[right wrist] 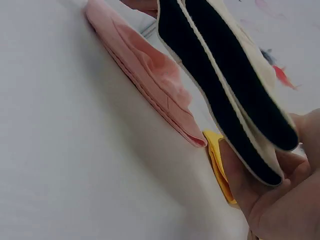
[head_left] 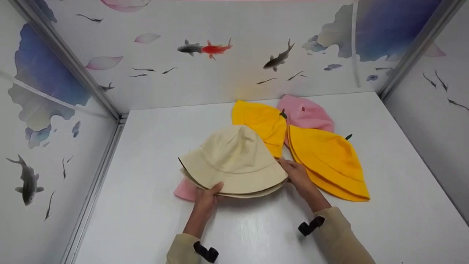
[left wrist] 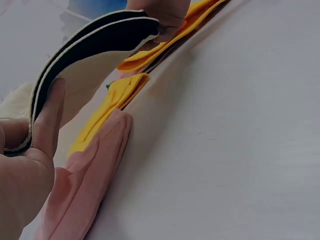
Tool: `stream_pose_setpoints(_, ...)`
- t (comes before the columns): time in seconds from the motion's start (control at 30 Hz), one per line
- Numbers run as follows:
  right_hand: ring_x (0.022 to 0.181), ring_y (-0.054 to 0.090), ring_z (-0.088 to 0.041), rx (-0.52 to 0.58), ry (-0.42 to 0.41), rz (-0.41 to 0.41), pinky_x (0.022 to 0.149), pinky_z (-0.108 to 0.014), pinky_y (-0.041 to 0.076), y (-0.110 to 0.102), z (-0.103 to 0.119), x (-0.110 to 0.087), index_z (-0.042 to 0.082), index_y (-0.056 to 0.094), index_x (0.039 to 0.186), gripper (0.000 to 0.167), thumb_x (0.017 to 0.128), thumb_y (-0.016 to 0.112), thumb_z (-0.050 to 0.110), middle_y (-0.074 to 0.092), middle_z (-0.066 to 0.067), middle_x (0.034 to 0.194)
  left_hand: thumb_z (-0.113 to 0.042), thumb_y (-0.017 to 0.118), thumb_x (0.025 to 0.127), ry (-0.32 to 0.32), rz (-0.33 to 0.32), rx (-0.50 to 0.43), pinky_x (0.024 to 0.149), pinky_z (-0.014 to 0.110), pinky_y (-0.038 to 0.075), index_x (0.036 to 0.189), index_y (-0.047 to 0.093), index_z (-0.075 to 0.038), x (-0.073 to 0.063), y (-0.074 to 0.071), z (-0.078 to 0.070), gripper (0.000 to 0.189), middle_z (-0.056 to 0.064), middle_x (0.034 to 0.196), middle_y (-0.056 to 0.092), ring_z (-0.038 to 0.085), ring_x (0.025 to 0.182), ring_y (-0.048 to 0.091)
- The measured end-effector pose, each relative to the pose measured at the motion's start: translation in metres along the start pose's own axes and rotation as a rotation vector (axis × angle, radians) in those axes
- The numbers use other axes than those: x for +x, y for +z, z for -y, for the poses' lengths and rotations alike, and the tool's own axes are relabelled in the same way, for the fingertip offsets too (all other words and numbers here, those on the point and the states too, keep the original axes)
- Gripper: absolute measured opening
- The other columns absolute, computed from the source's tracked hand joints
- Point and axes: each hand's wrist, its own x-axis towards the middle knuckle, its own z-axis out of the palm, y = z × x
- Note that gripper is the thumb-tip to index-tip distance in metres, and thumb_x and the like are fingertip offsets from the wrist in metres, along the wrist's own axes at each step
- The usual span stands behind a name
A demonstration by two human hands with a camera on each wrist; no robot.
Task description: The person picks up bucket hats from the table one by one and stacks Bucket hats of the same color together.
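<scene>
Two cream bucket hats point(head_left: 234, 157), one nested in the other, are held up off the table by both hands. Their dark lining point(right wrist: 240, 75) shows between the brims in the wrist views. My left hand point(head_left: 206, 200) grips the near brim, thumb on top and fingers beneath. The right hand point(head_left: 298, 178) pinches the brim at its right end. Under the cream hats, a pink hat point(left wrist: 92, 185) lies on the table, mostly hidden in the head view.
Behind and to the right lie a yellow hat point(head_left: 256, 119), a second yellow pile point(head_left: 326, 157) with doubled brim edges, and another pink hat point(head_left: 309, 112). Painted panels enclose the white table point(head_left: 146, 146) at the back and sides.
</scene>
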Motion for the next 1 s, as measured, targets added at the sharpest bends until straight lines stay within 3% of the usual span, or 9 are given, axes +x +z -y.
stream_pose_setpoints(0.1,0.094,0.064,-0.013,0.135,0.009,0.028,0.079,-0.026,0.054,0.007,0.0,0.008,0.001,0.058,0.138,0.061,0.105,0.043,0.05,0.069,-0.012,0.122,0.012,0.062,0.089,0.028,0.019,-0.093,0.081,0.02,0.057,0.117,0.052,0.006,0.005,-0.003,-0.007,0.031,-0.003,0.096,0.069,0.005,0.089,0.067)
stream_pose_setpoints(0.23,0.082,0.065,-0.012,0.208,0.004,0.042,0.073,-0.027,0.055,0.023,-0.001,0.02,-0.004,0.058,0.135,0.047,0.106,0.046,0.031,0.071,-0.005,0.098,0.018,0.059,0.088,0.051,0.008,-0.231,0.084,0.023,0.058,0.115,0.052,0.002,0.01,-0.008,-0.014,0.032,-0.001,0.098,0.07,0.006,0.092,0.068)
stream_pose_setpoints(0.33,0.072,0.062,-0.011,0.22,0.025,0.016,0.065,-0.025,0.053,0.035,-0.003,0.024,-0.005,0.062,0.128,0.038,0.102,0.048,0.019,0.068,0.0,0.082,0.02,0.058,0.088,0.054,0.003,-0.295,0.088,0.022,0.057,0.116,0.052,0.001,0.013,-0.011,-0.019,0.034,-0.001,0.1,0.069,0.005,0.095,0.066)
stream_pose_setpoints(0.43,0.067,0.059,-0.01,0.333,0.063,0.014,0.061,-0.024,0.049,0.045,-0.004,0.027,-0.005,0.063,0.122,0.034,0.101,0.047,0.017,0.066,0.0,0.075,0.018,0.057,0.089,0.036,0.013,-0.322,0.088,0.021,0.056,0.115,0.052,0.0,0.016,-0.013,-0.025,0.032,-0.002,0.1,0.069,0.004,0.095,0.067)
stream_pose_setpoints(0.6,0.092,0.06,-0.012,0.696,0.077,0.099,0.079,-0.026,0.048,0.056,-0.007,0.029,-0.001,0.05,0.139,0.042,0.104,0.036,0.015,0.068,-0.003,0.104,0.018,0.057,0.09,0.026,0.028,-0.364,0.078,0.02,0.057,0.11,0.057,-0.004,0.023,-0.013,-0.038,0.029,-0.001,0.096,0.07,0.004,0.088,0.066)
stream_pose_setpoints(0.7,0.108,0.059,-0.014,0.811,0.042,0.123,0.092,-0.032,0.048,0.061,-0.009,0.028,-0.001,0.047,0.142,0.047,0.1,0.028,0.01,0.066,-0.004,0.119,0.018,0.057,0.09,0.019,0.023,-0.385,0.074,0.019,0.056,0.105,0.061,-0.006,0.027,-0.013,-0.045,0.029,0.0,0.093,0.071,0.004,0.084,0.066)
stream_pose_setpoints(0.87,0.095,0.056,-0.018,0.754,-0.049,0.107,0.091,-0.036,0.047,0.071,-0.01,0.032,-0.002,0.065,0.109,0.036,0.089,0.036,-0.008,0.065,-0.005,0.1,0.018,0.056,0.09,0.021,0.035,-0.429,0.076,0.022,0.059,0.104,0.061,-0.007,0.033,-0.017,-0.055,0.029,0.001,0.095,0.071,0.007,0.087,0.07)
stream_pose_setpoints(0.93,0.092,0.057,-0.019,0.6,-0.099,0.084,0.087,-0.034,0.049,0.074,-0.009,0.032,-0.002,0.07,0.106,0.037,0.084,0.042,-0.013,0.068,-0.008,0.101,0.017,0.056,0.091,0.023,0.039,-0.437,0.075,0.025,0.06,0.105,0.062,-0.007,0.036,-0.019,-0.057,0.028,0.002,0.094,0.072,0.009,0.087,0.072)
stream_pose_setpoints(1.0,0.101,0.059,-0.019,0.419,-0.148,0.06,0.088,-0.032,0.05,0.079,-0.006,0.031,-0.002,0.071,0.114,0.043,0.082,0.046,-0.014,0.069,-0.013,0.119,0.017,0.055,0.092,0.023,0.044,-0.445,0.073,0.029,0.061,0.105,0.062,-0.007,0.038,-0.022,-0.059,0.028,0.004,0.093,0.073,0.012,0.086,0.074)
